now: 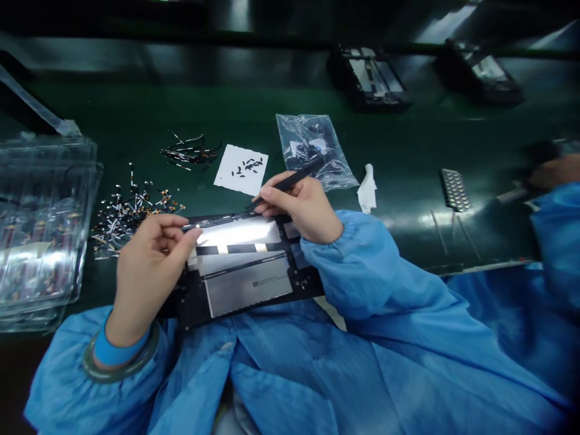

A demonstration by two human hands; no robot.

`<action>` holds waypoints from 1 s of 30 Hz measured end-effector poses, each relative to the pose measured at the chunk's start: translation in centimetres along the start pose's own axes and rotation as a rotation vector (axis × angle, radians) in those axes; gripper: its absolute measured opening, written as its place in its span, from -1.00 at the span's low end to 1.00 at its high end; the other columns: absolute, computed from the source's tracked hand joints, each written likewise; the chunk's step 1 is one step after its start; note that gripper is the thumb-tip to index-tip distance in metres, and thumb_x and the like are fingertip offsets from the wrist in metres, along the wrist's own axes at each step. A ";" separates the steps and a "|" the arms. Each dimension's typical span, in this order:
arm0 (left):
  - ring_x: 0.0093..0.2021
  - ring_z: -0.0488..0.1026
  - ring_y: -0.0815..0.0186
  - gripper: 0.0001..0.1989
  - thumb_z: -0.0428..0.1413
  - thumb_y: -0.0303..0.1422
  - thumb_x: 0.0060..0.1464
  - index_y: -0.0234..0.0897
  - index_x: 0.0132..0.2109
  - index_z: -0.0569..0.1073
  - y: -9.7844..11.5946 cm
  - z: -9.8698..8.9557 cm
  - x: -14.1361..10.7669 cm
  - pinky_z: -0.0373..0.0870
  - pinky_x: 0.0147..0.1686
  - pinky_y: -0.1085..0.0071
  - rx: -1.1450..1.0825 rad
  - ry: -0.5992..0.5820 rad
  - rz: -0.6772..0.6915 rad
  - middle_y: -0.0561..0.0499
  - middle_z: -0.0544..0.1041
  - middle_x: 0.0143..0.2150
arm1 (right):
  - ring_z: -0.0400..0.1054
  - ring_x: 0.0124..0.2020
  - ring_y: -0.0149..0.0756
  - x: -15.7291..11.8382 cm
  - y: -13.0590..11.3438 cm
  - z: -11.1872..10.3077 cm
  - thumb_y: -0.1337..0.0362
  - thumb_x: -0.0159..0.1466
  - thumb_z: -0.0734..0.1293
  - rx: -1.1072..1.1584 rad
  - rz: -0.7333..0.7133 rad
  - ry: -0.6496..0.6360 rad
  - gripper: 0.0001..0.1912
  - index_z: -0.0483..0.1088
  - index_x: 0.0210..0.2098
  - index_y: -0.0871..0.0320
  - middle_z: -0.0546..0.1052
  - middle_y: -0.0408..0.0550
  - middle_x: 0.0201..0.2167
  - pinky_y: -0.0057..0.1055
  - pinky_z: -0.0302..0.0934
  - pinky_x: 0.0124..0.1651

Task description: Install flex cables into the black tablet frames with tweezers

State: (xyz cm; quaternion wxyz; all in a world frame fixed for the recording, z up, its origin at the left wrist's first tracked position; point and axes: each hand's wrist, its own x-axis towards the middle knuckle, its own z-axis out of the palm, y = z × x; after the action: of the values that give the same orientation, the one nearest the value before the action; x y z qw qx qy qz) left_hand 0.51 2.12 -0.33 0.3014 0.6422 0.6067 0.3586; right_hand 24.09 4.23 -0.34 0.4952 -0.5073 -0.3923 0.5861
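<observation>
An opened tablet [247,287], with silver battery panels in a black frame, rests tilted in front of my body. My right hand [301,205] is closed around black tweezers [294,180], whose tips point left at the tablet's far edge. Over the tablet's far left corner, my left hand [156,260] has its thumb and fingers pinched together; what lies between them is too small to make out. A thin dark strip [226,220] runs along the far edge between my hands. Beyond it, a white paper [229,175] bears several small black pieces [248,166].
At left lie a pile of small flex cables [120,220], a bunch of dark strips [193,154] and stacked clear plastic trays [86,241]. A clear bag [335,169] and a crumpled white tissue [368,190] lie beyond my right hand. A co-worker's sleeve [557,229] is at right.
</observation>
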 end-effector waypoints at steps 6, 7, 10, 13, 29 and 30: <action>-0.56 0.34 0.47 -0.72 0.20 -0.14 0.00 -0.22 -0.21 0.52 -1.1 -1.4 -0.6 0.28 -0.54 0.54 0.089 -0.001 -0.062 0.15 0.47 -0.49 | 0.50 -0.46 -0.38 1.1 1.9 0.0 -0.01 -0.02 0.52 -0.203 -0.078 -0.036 -0.56 0.41 -0.38 0.21 0.53 -0.14 -0.51 -0.45 0.42 -0.37; -0.58 0.33 0.47 -0.73 0.19 -0.14 0.01 -0.22 -0.22 0.52 -1.2 -1.4 -0.7 0.28 -0.55 0.54 0.096 -0.008 -0.074 0.15 0.46 -0.50 | 0.50 -0.46 -0.38 1.1 2.1 0.1 -0.02 0.00 0.50 -0.224 -0.091 -0.041 -0.56 0.41 -0.37 0.21 0.53 -0.13 -0.51 -0.44 0.42 -0.36; -0.59 0.32 0.48 -0.73 0.20 -0.17 0.00 -0.23 -0.20 0.52 -1.3 -1.2 -0.9 0.28 -0.56 0.55 0.058 0.005 -0.084 0.15 0.47 -0.49 | 0.50 -0.44 -0.36 1.0 2.5 0.1 0.03 0.10 0.45 -0.317 -0.146 -0.049 -0.65 0.43 -0.35 0.20 0.54 -0.13 -0.49 -0.39 0.41 -0.30; -0.58 0.33 0.49 -0.70 0.23 -0.23 -0.02 -0.25 -0.13 0.50 -1.3 -1.0 -1.2 0.29 -0.55 0.56 -0.042 0.053 -0.042 0.15 0.47 -0.46 | 0.47 -0.41 -0.36 0.8 2.7 0.1 0.16 0.16 0.40 -0.465 -0.244 -0.026 -0.80 0.46 -0.36 0.18 0.53 -0.13 -0.47 -0.36 0.38 -0.25; -0.01 0.27 0.04 -0.74 0.19 -0.42 -0.01 -0.42 -0.13 0.48 -9.8 -14.9 0.0 0.13 0.17 0.00 0.666 0.593 -0.238 -0.02 0.30 -0.33 | 0.51 -0.37 -0.32 -1.3 0.6 0.9 0.28 0.27 0.33 -0.042 -0.432 -0.122 -0.87 0.45 -0.42 0.11 0.61 -0.03 -0.36 -0.36 0.44 -0.27; -0.03 0.27 0.04 -0.71 0.19 -0.42 -0.03 -0.42 -0.10 0.47 -10.1 -15.2 0.5 0.13 0.17 -0.03 0.663 0.577 -0.251 -0.01 0.27 -0.35 | 0.53 -0.28 -0.29 -2.1 -0.2 1.4 0.29 0.30 0.30 -0.071 -0.429 -0.237 -0.89 0.47 -0.34 0.09 0.61 -0.02 -0.29 -0.33 0.45 -0.20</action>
State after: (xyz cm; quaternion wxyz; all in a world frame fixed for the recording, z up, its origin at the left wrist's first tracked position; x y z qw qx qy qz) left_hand -17.74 2.70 -0.06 -0.0606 0.4994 0.8209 0.2702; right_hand 22.78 2.25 0.57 0.5405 -0.3573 -0.5667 0.5088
